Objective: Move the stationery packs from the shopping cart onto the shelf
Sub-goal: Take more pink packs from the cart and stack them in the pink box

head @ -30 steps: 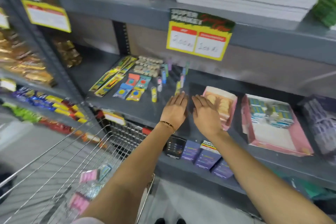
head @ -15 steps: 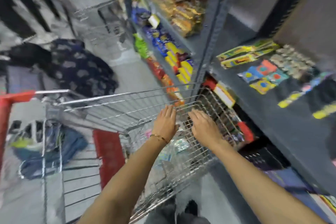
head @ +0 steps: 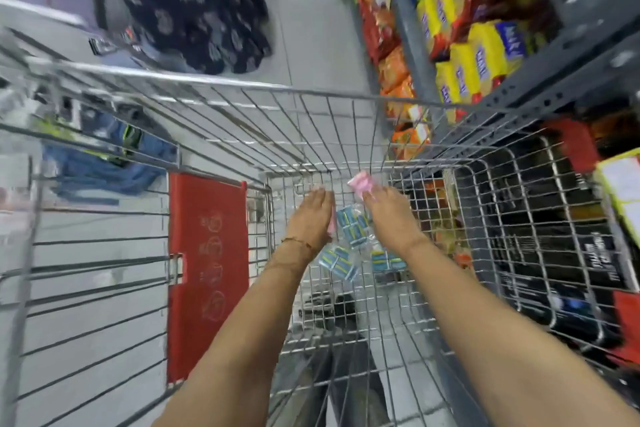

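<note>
Both my hands reach down into the wire shopping cart [head: 242, 88]. Several clear stationery packs with blue-striped contents lie on its floor: one between my hands [head: 351, 226], one nearer me [head: 336, 263], one under my right wrist [head: 387, 260]. A pink pack [head: 361, 183] stands against the cart's far wall. My right hand [head: 389, 213] is flat, fingers stretched, fingertips at the pink pack. My left hand [head: 311, 217] is also flat with fingers extended, covering another pink pack whose edge [head: 331, 226] shows beside it. Neither hand is closed on anything.
A red seat flap [head: 207, 270] hangs on the cart's left side. Grey shelving with yellow and orange snack bags [head: 467, 45] runs along the right, dark boxes [head: 554, 243] below. A person in dark patterned clothes [head: 190, 3] stands ahead. Another cart holds blue fabric [head: 104, 159].
My view swung from the shelf down to the cart. Both empty hands left the shelf, passed over the cart's rim and went down to the packs on its floor.
</note>
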A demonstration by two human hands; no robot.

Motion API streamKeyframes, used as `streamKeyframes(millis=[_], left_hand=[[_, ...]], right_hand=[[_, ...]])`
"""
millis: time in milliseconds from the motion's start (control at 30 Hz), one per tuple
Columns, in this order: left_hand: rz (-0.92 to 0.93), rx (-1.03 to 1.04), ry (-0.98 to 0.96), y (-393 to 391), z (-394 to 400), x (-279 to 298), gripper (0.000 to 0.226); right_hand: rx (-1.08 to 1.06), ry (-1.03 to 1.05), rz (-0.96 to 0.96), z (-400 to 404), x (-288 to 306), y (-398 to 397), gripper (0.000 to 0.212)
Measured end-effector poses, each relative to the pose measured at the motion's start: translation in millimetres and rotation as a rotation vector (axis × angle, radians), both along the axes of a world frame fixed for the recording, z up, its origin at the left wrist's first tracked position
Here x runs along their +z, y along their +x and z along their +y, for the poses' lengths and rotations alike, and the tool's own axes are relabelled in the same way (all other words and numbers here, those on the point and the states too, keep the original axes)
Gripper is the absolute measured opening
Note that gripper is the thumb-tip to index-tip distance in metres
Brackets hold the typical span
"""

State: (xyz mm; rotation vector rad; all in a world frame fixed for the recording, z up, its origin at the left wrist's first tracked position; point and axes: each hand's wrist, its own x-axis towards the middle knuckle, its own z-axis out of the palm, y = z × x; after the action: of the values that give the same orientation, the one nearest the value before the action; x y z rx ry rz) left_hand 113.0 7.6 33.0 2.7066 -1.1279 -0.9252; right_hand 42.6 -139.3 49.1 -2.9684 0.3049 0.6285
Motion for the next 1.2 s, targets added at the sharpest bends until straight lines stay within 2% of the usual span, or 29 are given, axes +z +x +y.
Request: streamKeyframes(millis=[100, 167, 267, 400, 533, 633, 767, 833, 967, 1067, 1200], left_hand=[[0.03, 0.014, 0.05, 3.3, -2.9, -29.6, 0.103], [0.048, 0.032, 0.062, 5.0, -6.0, -44.0, 0.109], [0.072, 0.062, 0.069, 4.9, -9.0, -59.7, 0.114], [0.04, 0.101, 0.008, 4.7, -12.3, -71.3, 0.105], [0.0, 0.097, -0.039, 2.2, -13.4, -70.2, 0.1], [0.005, 0.096, -0.038, -0.1, -13.3, -70.3, 0.101], [0.001, 0.079, -0.018, 0.6, -14.0, -72.9, 0.1], [-0.015, 0.066, -0.015, 0.8, -14.0, -73.7, 0.1], [-0.035, 0.082, 0.014, 0.3, -11.8, -71.6, 0.101], [0.041, 0.161, 0.019, 1.6, -9.1, -69.8, 0.109], [0.05, 0.161, 0.002, 0.7, -3.2, -60.6, 0.114]], right_hand=[[-0.077, -0.004, 0.039, -8.4, -29.5, 8.7, 0.061], [-0.219, 0.071, 0.073, -11.0, -43.8, 12.0, 0.063], [-0.313, 0.147, 0.018, -10.7, -56.7, 12.8, 0.058], [-0.366, 0.178, -0.033, -6.1, -57.8, 11.1, 0.055], [-0.479, 0.2, 0.002, 7.6, -48.6, 7.8, 0.063], [-0.412, 0.169, -0.005, 9.7, -44.3, 10.8, 0.068], [-0.085, 0.042, 0.115, -3.1, -55.0, 16.8, 0.081], [-0.018, 0.011, 0.172, -9.5, -65.1, 18.9, 0.083], [0.01, -0.003, 0.192, -10.0, -77.9, 27.8, 0.087], [-0.046, -0.016, 0.18, -5.7, -73.7, 33.3, 0.089], [-0.086, 0.026, 0.21, -3.6, -61.6, 26.7, 0.086]])
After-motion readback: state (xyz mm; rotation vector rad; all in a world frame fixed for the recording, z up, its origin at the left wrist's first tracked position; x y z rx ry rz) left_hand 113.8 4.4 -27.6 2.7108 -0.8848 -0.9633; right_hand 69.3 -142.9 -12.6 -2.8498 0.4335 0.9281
